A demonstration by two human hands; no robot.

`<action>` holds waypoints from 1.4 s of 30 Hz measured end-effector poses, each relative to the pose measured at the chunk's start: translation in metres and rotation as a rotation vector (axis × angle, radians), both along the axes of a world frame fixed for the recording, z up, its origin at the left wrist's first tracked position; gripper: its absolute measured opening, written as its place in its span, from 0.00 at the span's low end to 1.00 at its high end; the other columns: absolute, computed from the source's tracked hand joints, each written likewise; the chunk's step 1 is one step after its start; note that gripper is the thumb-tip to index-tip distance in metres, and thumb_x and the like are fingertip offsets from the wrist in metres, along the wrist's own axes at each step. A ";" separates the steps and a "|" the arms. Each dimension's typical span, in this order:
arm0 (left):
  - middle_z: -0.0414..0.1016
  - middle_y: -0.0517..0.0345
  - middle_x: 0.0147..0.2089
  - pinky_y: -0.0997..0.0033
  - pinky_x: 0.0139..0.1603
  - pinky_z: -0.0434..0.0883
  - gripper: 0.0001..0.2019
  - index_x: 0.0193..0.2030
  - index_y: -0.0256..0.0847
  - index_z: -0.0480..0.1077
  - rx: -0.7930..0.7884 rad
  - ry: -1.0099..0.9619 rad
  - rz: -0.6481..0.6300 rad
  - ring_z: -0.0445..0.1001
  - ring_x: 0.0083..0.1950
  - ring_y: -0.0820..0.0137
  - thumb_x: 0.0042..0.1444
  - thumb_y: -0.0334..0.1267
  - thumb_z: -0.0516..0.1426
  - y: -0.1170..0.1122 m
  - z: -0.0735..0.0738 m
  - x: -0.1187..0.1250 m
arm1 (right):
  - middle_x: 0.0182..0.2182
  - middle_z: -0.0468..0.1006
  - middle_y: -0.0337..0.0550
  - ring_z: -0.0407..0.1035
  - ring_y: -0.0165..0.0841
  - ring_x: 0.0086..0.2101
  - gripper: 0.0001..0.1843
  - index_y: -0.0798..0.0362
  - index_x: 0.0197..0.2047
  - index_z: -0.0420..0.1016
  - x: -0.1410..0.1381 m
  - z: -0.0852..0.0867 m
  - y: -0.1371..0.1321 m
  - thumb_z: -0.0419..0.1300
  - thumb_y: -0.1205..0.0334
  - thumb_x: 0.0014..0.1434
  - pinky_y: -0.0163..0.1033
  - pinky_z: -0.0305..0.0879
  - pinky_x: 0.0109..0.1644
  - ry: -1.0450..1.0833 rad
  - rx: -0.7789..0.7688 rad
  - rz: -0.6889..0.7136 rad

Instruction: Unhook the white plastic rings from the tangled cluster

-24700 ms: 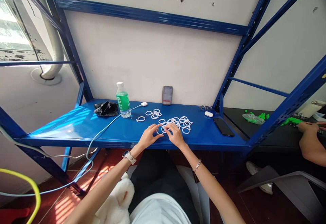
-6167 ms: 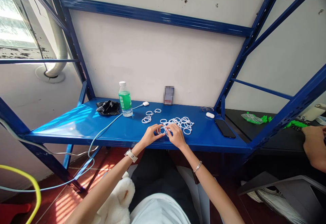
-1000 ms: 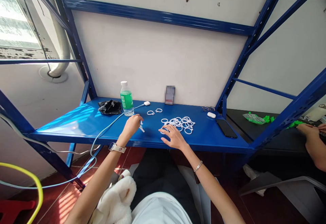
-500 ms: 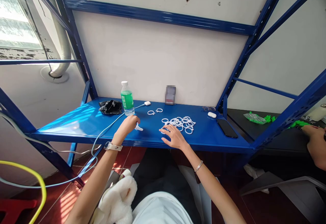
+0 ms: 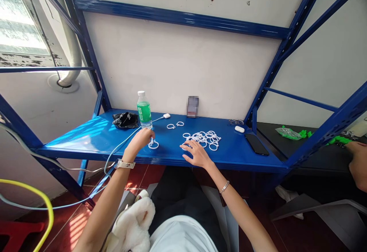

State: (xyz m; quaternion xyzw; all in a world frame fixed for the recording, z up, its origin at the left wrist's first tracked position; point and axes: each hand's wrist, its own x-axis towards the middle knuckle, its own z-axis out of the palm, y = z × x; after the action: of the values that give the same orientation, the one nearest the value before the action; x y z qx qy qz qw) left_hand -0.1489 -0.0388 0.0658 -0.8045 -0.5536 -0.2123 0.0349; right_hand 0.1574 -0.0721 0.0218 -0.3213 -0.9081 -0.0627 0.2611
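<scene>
A: Where are your hands?

B: Centre frame, on the blue shelf (image 5: 86, 139). Your left hand (image 5: 141, 139) pinches a white ring (image 5: 153, 144) in curled fingers, the ring resting on the shelf near its front edge. Your right hand (image 5: 195, 153) lies flat, fingers spread, touching the near side of the ring pile (image 5: 204, 139).

A: Is there open room?

B: Bare shelf runs leftward under the cable (image 5: 123, 142). The bottle (image 5: 143, 109) stands just behind your left hand; the phone (image 5: 256, 144) lies right of the pile.

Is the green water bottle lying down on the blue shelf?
No, the green-labelled plastic water bottle stands upright with its white cap on top, at the back of the blue metal shelf.
</scene>
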 end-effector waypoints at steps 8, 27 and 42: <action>0.79 0.48 0.41 0.65 0.42 0.72 0.16 0.38 0.40 0.78 -0.008 -0.201 -0.118 0.77 0.41 0.60 0.54 0.30 0.48 -0.005 0.005 0.029 | 0.50 0.72 0.48 0.66 0.40 0.50 0.17 0.48 0.56 0.68 -0.002 -0.002 0.002 0.51 0.58 0.65 0.49 0.67 0.52 0.057 0.019 -0.066; 0.73 0.54 0.37 0.76 0.27 0.64 0.13 0.40 0.39 0.75 0.063 -0.596 -0.258 0.66 0.25 0.75 0.62 0.35 0.48 -0.022 -0.046 0.121 | 0.43 0.76 0.48 0.66 0.41 0.48 0.13 0.52 0.46 0.74 -0.002 0.000 0.004 0.51 0.59 0.65 0.48 0.61 0.53 0.141 0.086 -0.123; 0.72 0.55 0.38 0.76 0.28 0.67 0.13 0.44 0.38 0.73 0.059 -0.635 -0.351 0.65 0.25 0.77 0.61 0.42 0.53 -0.020 -0.053 0.123 | 0.39 0.77 0.47 0.67 0.38 0.44 0.14 0.54 0.40 0.73 -0.002 -0.007 0.011 0.47 0.62 0.68 0.46 0.63 0.49 0.156 0.171 -0.105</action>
State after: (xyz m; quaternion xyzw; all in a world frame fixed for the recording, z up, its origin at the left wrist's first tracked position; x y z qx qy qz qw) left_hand -0.0260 -0.0584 0.0132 -0.7799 -0.3836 -0.4705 -0.1525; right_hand 0.1557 -0.0610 0.0151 -0.3489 -0.8583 -0.1285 0.3536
